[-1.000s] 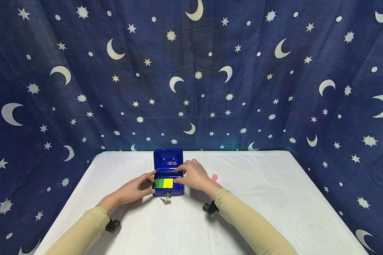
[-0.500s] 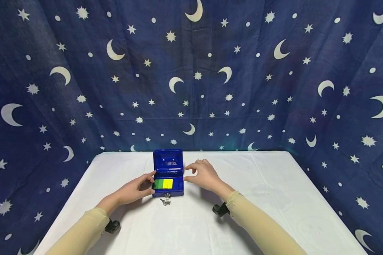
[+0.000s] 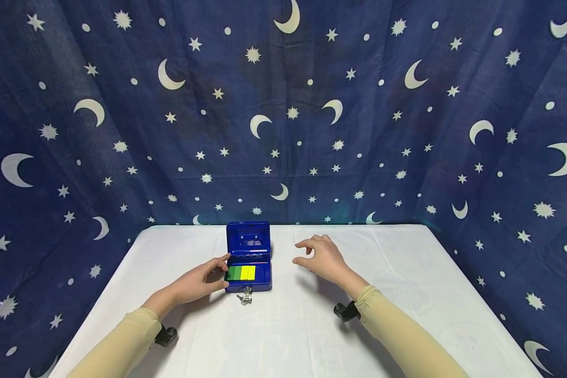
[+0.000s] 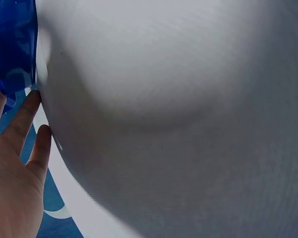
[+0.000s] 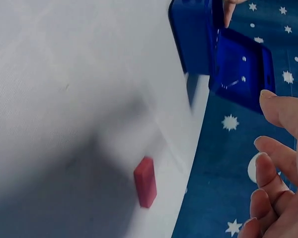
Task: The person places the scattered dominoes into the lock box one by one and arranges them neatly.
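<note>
A blue metal cash box [image 3: 263, 281] stands with its lid [image 3: 249, 239] raised; a small lock with keys [image 3: 247, 297] hangs at its front. Green and yellow blocks [image 3: 242, 273] lie in a row inside, leaving the right part of the box bare. My left hand [image 3: 200, 282] holds the box by its left side, thumb near the front corner and fingers at the rear. Off to the right of the box, my right hand [image 3: 325, 258] is raised with thumb and index finger apart and nothing between them. A pinkish-red block [image 5: 145, 182] shows in the right wrist view; the right hand hides it in the head view.
A white cloth covers the table [image 3: 283, 336]. Behind and beside it hangs a dark blue curtain [image 3: 283, 142] with moons and stars. Black wrist cameras [image 3: 344, 312] hang below both sleeves.
My right hand has drawn back from the box's interior and moved right over the table, covering the pink block in the head view. The left hand stays at the box.
</note>
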Motion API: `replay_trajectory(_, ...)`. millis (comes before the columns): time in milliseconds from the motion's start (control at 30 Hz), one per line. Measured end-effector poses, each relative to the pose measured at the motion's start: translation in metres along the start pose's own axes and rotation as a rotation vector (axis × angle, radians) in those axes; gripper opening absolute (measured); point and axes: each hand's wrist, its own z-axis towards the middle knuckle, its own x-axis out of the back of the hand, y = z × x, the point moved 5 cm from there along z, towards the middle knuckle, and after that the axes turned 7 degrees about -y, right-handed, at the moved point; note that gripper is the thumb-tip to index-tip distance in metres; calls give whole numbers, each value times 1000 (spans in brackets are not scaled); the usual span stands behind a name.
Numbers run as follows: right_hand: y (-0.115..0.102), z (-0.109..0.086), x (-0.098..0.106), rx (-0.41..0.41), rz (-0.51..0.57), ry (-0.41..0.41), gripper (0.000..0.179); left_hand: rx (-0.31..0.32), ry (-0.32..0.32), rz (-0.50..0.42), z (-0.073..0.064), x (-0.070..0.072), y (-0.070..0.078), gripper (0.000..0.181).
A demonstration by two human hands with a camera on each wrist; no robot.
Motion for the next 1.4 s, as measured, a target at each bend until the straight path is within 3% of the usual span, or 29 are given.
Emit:
replay_trajectory(700, 46, -20, 6, -66, 17, 21, 49, 2, 1, 7, -1, -1, 1, 37)
replay_trajectory(967, 58, -25, 1, -72, -25, 34, 46, 3, 1, 4, -1, 0, 2, 35)
replay_trajectory(1400, 68, -27, -13, -171, -124, -16, 56, 5, -8, -5, 0, 1, 1, 35)
